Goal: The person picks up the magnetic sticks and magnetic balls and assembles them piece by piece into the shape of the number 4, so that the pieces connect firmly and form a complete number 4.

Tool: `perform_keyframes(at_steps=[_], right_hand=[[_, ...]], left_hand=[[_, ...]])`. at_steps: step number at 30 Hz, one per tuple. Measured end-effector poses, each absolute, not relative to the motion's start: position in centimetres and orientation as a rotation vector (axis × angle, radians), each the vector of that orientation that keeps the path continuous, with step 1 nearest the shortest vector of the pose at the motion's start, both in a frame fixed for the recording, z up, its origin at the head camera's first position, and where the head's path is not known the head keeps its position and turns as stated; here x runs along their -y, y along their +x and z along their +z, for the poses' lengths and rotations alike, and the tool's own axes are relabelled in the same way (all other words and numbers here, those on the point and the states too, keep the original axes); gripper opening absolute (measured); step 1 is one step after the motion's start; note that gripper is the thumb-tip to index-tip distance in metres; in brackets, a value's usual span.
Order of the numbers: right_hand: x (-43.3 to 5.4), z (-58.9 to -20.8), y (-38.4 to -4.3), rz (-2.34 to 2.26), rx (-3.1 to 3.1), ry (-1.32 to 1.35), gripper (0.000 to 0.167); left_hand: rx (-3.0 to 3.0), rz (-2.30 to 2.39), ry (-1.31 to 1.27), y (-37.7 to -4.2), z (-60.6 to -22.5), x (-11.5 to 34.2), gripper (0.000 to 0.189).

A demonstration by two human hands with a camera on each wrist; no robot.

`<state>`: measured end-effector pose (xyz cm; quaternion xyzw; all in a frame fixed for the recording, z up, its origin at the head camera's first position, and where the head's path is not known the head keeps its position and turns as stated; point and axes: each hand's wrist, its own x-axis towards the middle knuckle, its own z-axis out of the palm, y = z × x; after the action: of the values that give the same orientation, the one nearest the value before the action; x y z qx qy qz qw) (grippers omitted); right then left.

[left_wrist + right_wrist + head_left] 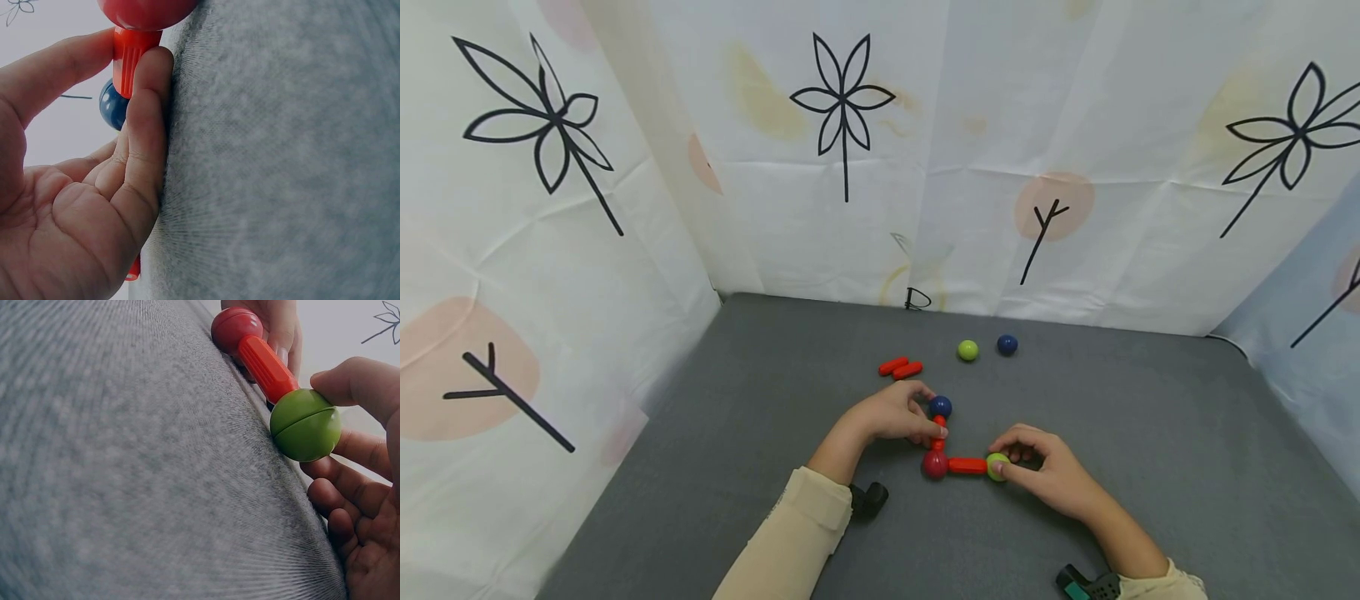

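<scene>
An L-shaped piece of toy balls and rods lies on the grey surface. Its corner is a dark red ball [935, 465]. One red rod [127, 59] runs from there to a blue ball [940, 406], and a second red rod [967, 466] leads to a lime-green ball [305, 428]. My left hand [895, 415] pinches the first rod between thumb and finger, partly hiding it in the head view. With thumb and fingers, my right hand [1051, 472] grips the green ball at the other end.
Two loose red rods [901, 367] lie side by side beyond the left hand. Farther back are a loose green ball [967, 350] and a loose blue ball [1007, 344]. A white patterned curtain [970, 250] borders the grey surface [737, 467] at the back and sides.
</scene>
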<state>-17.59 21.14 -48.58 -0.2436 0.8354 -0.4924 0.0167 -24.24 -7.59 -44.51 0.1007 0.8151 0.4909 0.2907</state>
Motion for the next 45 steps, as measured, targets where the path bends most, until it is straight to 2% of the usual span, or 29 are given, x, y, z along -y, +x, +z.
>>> perform_keyframes(at_steps=[45], right_hand=[[-21.39, -48.8, -17.85, -1.533, -2.591, -0.784, 0.011]], left_hand=[[-2.174, 1.288, 0.287, -24.27, -44.25, 7.63, 0.055]])
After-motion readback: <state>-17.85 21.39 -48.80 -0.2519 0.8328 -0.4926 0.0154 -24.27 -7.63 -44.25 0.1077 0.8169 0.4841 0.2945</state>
